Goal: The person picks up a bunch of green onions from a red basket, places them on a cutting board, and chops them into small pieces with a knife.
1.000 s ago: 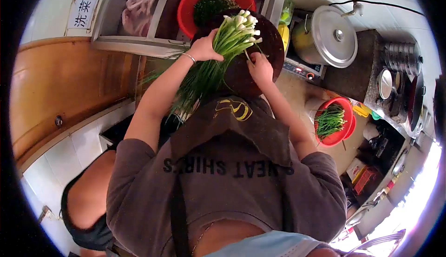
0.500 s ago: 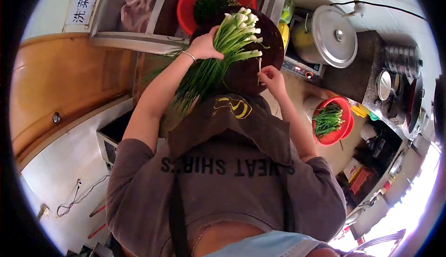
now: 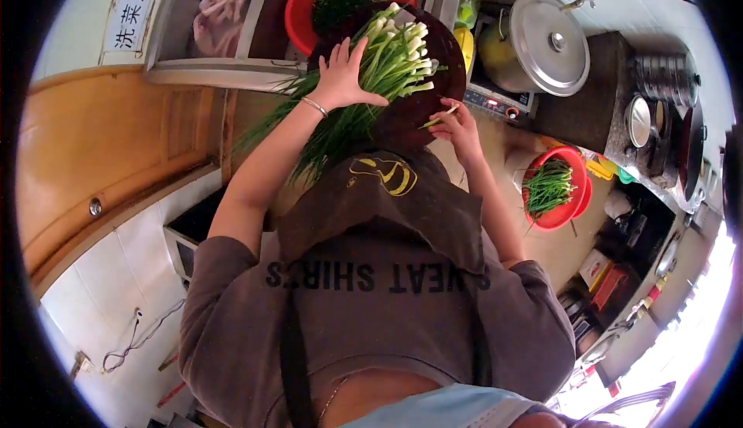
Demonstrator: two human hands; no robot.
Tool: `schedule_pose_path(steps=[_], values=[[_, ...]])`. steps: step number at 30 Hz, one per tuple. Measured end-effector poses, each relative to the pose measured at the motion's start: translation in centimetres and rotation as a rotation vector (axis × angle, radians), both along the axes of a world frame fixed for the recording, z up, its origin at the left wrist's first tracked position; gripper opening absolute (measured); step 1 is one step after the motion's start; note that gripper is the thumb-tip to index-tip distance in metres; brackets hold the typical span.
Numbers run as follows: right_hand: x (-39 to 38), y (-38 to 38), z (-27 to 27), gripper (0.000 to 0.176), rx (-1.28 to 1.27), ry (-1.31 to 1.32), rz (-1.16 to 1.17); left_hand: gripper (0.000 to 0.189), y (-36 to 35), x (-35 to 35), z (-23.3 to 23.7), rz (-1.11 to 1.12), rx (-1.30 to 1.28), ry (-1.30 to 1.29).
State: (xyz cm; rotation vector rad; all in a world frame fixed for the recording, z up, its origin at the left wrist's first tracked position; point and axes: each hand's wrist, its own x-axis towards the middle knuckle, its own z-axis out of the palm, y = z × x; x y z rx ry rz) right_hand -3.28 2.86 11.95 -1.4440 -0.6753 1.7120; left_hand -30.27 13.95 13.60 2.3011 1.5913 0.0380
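The step in hand appears to be picking loose strands from a scallion bundle (image 3: 393, 58). The left hand (image 3: 339, 86) has its grip spread over the bundle, whose white ends lie toward its two o'clock, above the round chopping board (image 3: 446, 45). Off at four o'clock, apart from the bundle, a scallion strand (image 3: 436, 118) is pinched at ten o'clock of the right hand (image 3: 458, 129). Next would call for dropping that strand clear while steadying the bundle.
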Motion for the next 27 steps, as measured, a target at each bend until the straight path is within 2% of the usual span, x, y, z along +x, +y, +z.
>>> schedule_pose_path(steps=[1,2,4,5,7,10,11,13,17,19,20,25,27], values=[[0.0,0.0,0.2,0.040,0.000,0.000,-0.005,0.112,-0.5,0.2,0.2,-0.012,0.177,-0.031],[0.0,-0.1,0.3,0.039,-0.033,0.036,-0.037,0.112,-0.7,0.6,0.4,-0.019,0.178,-0.031],[-0.3,-0.2,0.8,0.038,-0.066,0.074,-0.072,0.065,-1.3,2.1,1.9,-0.131,0.328,-0.461],[-0.7,-0.3,0.9,0.035,-0.034,0.098,-0.093,0.028,-2.8,4.1,4.0,-0.129,0.346,-0.616],[-1.4,-0.3,1.2,0.035,-0.002,0.123,-0.112,0.024,-5.0,6.0,5.1,-0.064,-0.232,-0.580],[-2.3,-0.2,2.0,0.024,0.041,0.225,-0.189,0.027,-5.6,6.8,3.5,-0.193,-0.385,-0.485],[-2.2,-0.2,1.5,0.024,0.044,0.224,-0.195,0.027,-5.7,6.8,3.2,-0.199,-0.384,-0.485],[-2.1,-0.3,0.8,0.020,0.037,0.484,-0.289,0.025,-6.2,6.7,3.4,-0.199,-0.346,-0.589],[-2.1,-0.2,1.4,0.018,0.033,0.516,-0.277,0.023,-6.1,6.1,2.8,-0.178,-0.419,-0.772],[-1.1,0.1,1.3,0.016,0.042,0.462,-0.372,0.022,-5.7,5.3,3.2,-0.134,-0.568,-0.767],[-0.2,0.0,0.6,0.017,0.064,0.420,-0.333,0.023,-5.6,5.0,3.4,-0.111,-0.601,-0.777],[1.0,0.2,1.9,0.021,0.087,0.374,-0.441,0.021,-5.4,4.4,4.6,-0.125,-0.585,-0.801],[0.4,0.1,3.3,0.023,0.079,0.108,-0.339,0.021,-5.6,4.3,4.5,-0.115,-0.593,-0.800]])
